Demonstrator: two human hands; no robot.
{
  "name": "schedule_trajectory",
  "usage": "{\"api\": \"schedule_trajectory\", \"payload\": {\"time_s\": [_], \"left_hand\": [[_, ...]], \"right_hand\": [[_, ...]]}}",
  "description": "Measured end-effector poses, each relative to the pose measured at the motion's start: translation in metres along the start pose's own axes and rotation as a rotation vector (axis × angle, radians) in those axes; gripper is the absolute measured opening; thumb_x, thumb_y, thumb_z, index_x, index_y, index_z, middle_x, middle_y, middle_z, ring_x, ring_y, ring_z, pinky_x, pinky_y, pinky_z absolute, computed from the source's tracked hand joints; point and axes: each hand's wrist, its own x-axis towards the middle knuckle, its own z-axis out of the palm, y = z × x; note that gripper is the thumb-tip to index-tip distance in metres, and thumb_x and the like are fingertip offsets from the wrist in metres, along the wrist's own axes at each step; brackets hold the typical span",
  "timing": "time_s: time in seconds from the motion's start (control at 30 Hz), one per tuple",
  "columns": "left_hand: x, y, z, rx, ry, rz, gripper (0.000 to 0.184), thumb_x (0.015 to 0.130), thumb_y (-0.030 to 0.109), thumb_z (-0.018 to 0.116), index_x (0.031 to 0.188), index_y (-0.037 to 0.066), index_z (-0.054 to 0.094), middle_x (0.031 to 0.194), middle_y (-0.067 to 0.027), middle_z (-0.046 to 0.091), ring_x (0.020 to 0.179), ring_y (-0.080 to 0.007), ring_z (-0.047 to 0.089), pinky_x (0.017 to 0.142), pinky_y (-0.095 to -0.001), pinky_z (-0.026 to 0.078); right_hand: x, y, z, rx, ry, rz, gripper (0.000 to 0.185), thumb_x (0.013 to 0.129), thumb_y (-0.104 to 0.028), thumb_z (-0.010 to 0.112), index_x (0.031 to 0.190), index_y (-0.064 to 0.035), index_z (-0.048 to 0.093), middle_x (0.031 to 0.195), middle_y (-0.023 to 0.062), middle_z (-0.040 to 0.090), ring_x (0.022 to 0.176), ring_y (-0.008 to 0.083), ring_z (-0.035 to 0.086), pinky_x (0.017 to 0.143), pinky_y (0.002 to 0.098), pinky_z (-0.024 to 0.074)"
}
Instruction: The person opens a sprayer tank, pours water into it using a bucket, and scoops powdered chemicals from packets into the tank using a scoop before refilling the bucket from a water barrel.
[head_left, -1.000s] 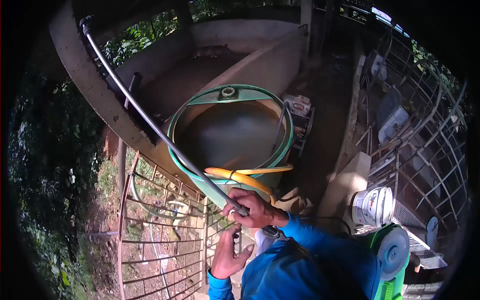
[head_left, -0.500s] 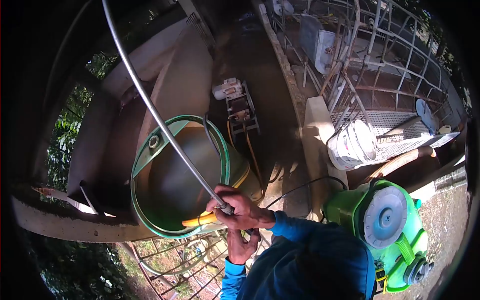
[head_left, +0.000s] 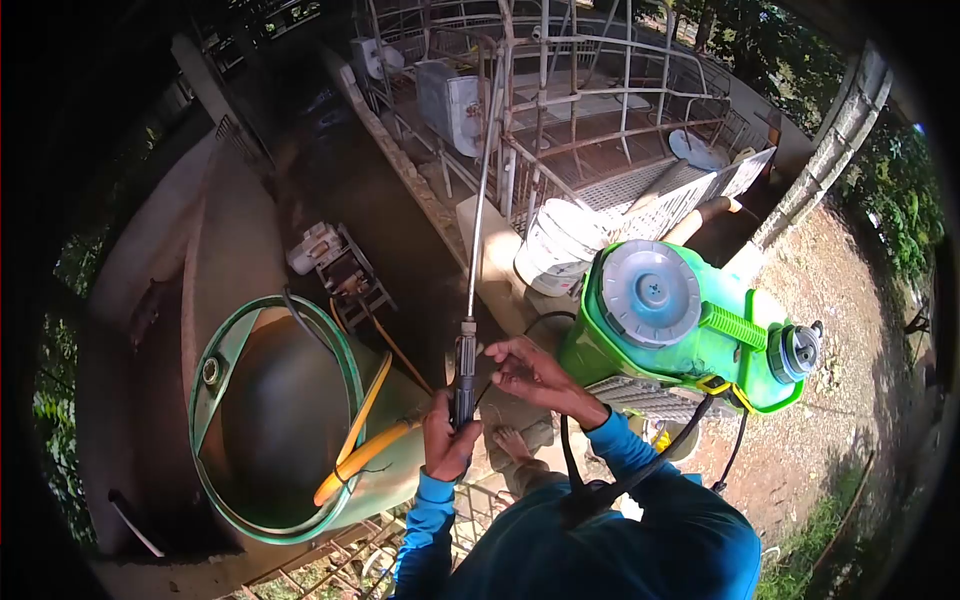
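A long metal spray wand (head_left: 480,220) rises from a black handle (head_left: 465,375). Wrapped round the lower part of that handle is my left hand (head_left: 447,437). My right hand (head_left: 540,378) is just to the right of the handle, apart from it, with its fingers partly spread and nothing visible in them. Beyond it stands a green sprayer tank (head_left: 690,320) with a grey round lid (head_left: 650,292) and black straps. To the left is a large drum (head_left: 385,480) with a green rim, holding murky liquid. An orange hose (head_left: 365,458) lies over its edge.
A small motor pump (head_left: 345,268) sits on the dark floor beyond the drum. White buckets (head_left: 560,245) stand on the low ledge behind the sprayer. Metal pen bars (head_left: 590,95) fill the upper middle. A bare foot (head_left: 512,443) shows below my right hand.
The view has turned right, bringing the sprayer tank nearer the middle. My right hand has come off the wand and opened. My left hand now grips the handle, and the wand points more upright.
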Motion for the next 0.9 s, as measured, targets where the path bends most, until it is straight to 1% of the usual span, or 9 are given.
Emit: {"api": "schedule_trajectory", "payload": {"time_s": [0.17,0.3,0.4,0.57,0.63,0.7,0.73,0.83,0.9], "left_hand": [[0.062,0.016,0.004,-0.133,-0.135,-0.117,0.028,0.073,0.013,0.071,0.094,0.002,0.057,0.069,-0.0027,0.054,0.064,-0.0139,0.051,0.06,-0.0322,0.044],[0.141,0.021,0.013,0.255,-0.109,0.105,0.033,0.07,0.025,0.074,0.086,0.0,0.062,0.067,-0.0051,0.057,0.063,-0.0152,0.056,0.056,-0.0336,0.044],[0.185,0.025,0.04,0.084,-0.155,-0.072,0.038,0.07,0.032,0.074,0.09,0.001,0.065,0.071,-0.0075,0.059,0.064,-0.0164,0.058,0.054,-0.0343,0.047],[0.262,0.044,0.083,-0.049,-0.26,-0.264,0.03,0.072,0.029,0.071,0.079,0.001,0.062,0.07,-0.0047,0.056,0.06,-0.0151,0.056,0.051,-0.0302,0.049],[0.306,0.03,0.097,-0.02,-0.327,-0.363,0.031,0.073,0.03,0.071,0.08,0.0,0.064,0.071,-0.0059,0.058,0.057,-0.0157,0.058,0.049,-0.0311,0.049],[0.339,0.022,0.105,-0.08,-0.435,-0.244,0.029,0.08,0.033,0.069,0.088,0.006,0.072,0.076,-0.0063,0.063,0.056,-0.0156,0.059,0.048,-0.0297,0.048],[0.365,-0.007,0.112,-0.068,-0.502,0.093,0.029,0.081,0.034,0.069,0.09,0.008,0.073,0.079,-0.0058,0.065,0.056,-0.0146,0.059,0.047,-0.0296,0.048],[0.444,-0.02,0.129,0.178,-0.562,-0.423,0.042,0.073,0.049,0.067,0.094,0.014,0.077,0.094,-0.01,0.072,0.084,-0.0281,0.067,0.08,-0.0369,0.052],[0.479,-0.011,0.129,0.519,-0.524,-0.185,0.038,0.068,0.049,0.07,0.076,0.013,0.076,0.082,-0.0113,0.07,0.079,-0.0265,0.065,0.073,-0.0356,0.05]], "right_hand": [[-0.119,0.061,-0.034,0.44,-0.114,0.378,0.046,0.098,-0.039,0.059,0.127,-0.0041,0.058,0.107,0.0017,0.056,0.101,0.011,0.055,0.082,0.0271,0.0482],[-0.175,0.073,-0.049,0.325,0.006,0.451,0.049,0.092,-0.042,0.057,0.123,-0.0051,0.061,0.109,0.0055,0.061,0.1,0.0167,0.06,0.084,0.0301,0.0506],[-0.197,0.086,-0.058,0.289,0.176,0.615,0.047,0.091,-0.039,0.056,0.122,-0.0044,0.062,0.113,0.0056,0.062,0.102,0.0177,0.061,0.085,0.0324,0.0525],[-0.224,0.123,-0.068,0.397,0.377,0.603,0.047,0.081,-0.036,0.06,0.116,-0.0037,0.062,0.111,0.0052,0.062,0.099,0.0168,0.061,0.081,0.0301,0.0513],[-0.242,0.151,-0.066,0.218,0.325,0.486,0.05,0.076,-0.036,0.068,0.115,-0.0041,0.063,0.115,0.0086,0.063,0.104,0.0218,0.061,0.085,0.0344,0.0512],[-0.262,0.168,-0.062,0.15,0.343,0.469,0.053,0.071,-0.035,0.076,0.114,-0.0054,0.064,0.116,0.0109,0.065,0.107,0.0258,0.061,0.088,0.0376,0.0509],[-0.269,0.163,-0.059,0.174,0.386,0.53,0.053,0.072,-0.035,0.076,0.114,-0.0056,0.064,0.116,0.0109,0.065,0.106,0.0256,0.062,0.087,0.0373,0.0509],[-0.289,0.145,-0.039,0.297,0.58,0.758,0.052,0.073,-0.036,0.076,0.114,-0.0061,0.064,0.114,0.0108,0.065,0.104,0.0249,0.062,0.084,0.0366,0.0511],[-0.292,0.137,-0.024,0.332,0.704,0.84,0.052,0.074,-0.037,0.076,0.115,-0.0064,0.064,0.113,0.0108,0.065,0.102,0.0244,0.063,0.082,0.0361,0.0512]]}}
